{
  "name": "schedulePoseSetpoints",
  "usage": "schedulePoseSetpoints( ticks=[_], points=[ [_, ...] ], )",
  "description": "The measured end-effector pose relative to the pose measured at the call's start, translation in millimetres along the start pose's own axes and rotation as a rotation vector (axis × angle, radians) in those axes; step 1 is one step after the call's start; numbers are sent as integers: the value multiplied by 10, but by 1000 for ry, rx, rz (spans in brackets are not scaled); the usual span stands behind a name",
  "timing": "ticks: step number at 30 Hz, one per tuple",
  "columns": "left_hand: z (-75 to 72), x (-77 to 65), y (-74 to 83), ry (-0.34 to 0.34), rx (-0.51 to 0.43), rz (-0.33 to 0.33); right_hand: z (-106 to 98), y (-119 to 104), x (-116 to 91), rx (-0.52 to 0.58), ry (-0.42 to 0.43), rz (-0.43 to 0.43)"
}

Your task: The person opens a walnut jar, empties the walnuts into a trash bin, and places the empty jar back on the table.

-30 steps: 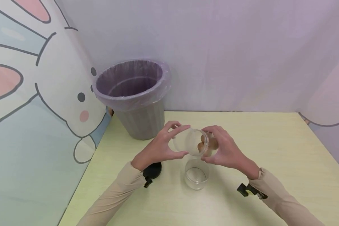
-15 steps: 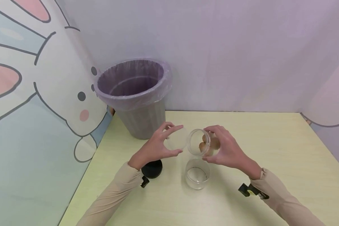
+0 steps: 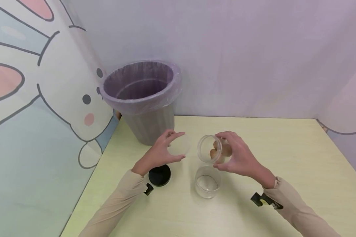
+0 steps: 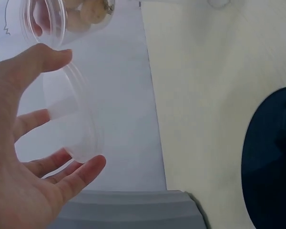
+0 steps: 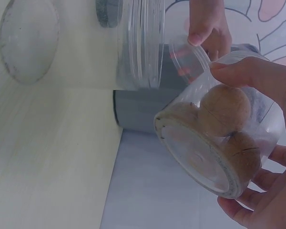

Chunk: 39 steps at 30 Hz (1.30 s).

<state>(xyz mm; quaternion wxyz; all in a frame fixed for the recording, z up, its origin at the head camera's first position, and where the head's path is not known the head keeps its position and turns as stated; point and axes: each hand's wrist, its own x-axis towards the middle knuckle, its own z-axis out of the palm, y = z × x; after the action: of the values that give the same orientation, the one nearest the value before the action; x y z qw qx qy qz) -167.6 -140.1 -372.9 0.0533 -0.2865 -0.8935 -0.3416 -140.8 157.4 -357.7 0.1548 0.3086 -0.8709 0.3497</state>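
My left hand [image 3: 158, 153] pinches a thin, translucent round lid [image 4: 74, 112] by its edge, between thumb and fingers. A clear plastic jar [image 3: 206, 149] is tipped sideways in my right hand [image 3: 237, 155], thumb and fingers gripping round its wall. Its mouth faces the left hand, with a gap between it and the lid. Several round brown pieces [image 5: 224, 109], rough-skinned like small nuts or dried fruit, lie inside the jar. A second clear jar [image 3: 207, 182] stands upright on the table just below the held one. Beside the left wrist, a black round lid [image 3: 159, 175] lies flat.
A grey bin [image 3: 148, 126] with a clear plastic liner [image 3: 142, 104] stands at the table's back left. Pale curtain-like cloth [image 3: 243, 59] rises behind the table [image 3: 270, 144]. A rabbit-patterned panel [image 3: 65, 85] borders the left side.
The left hand has drawn the translucent lid away from the jar's mouth, moving left. The black lid shows more fully now. The right hand has stayed nearly in place.
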Motion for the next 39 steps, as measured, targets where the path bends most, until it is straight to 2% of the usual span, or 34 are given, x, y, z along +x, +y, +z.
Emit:
schedulePoseSetpoints(
  ticks=[3,12,21,30,39],
  points=[
    [-5,-16,-30,-17,0,-34,-2,5,-5,0,2,2],
    [10,-53,-92,-75,33,-82,-7,33,-13,5,14,2],
    [35,-75,-211,-99,40,-165,-19,35,10,-5,12,-4],
    [65,-73,-268,-119,32,-191,-20,40,2,-2,21,-12],
    [109,-69,-330,-167,20,-258,-11,42,17,1,14,-8]
  ],
)
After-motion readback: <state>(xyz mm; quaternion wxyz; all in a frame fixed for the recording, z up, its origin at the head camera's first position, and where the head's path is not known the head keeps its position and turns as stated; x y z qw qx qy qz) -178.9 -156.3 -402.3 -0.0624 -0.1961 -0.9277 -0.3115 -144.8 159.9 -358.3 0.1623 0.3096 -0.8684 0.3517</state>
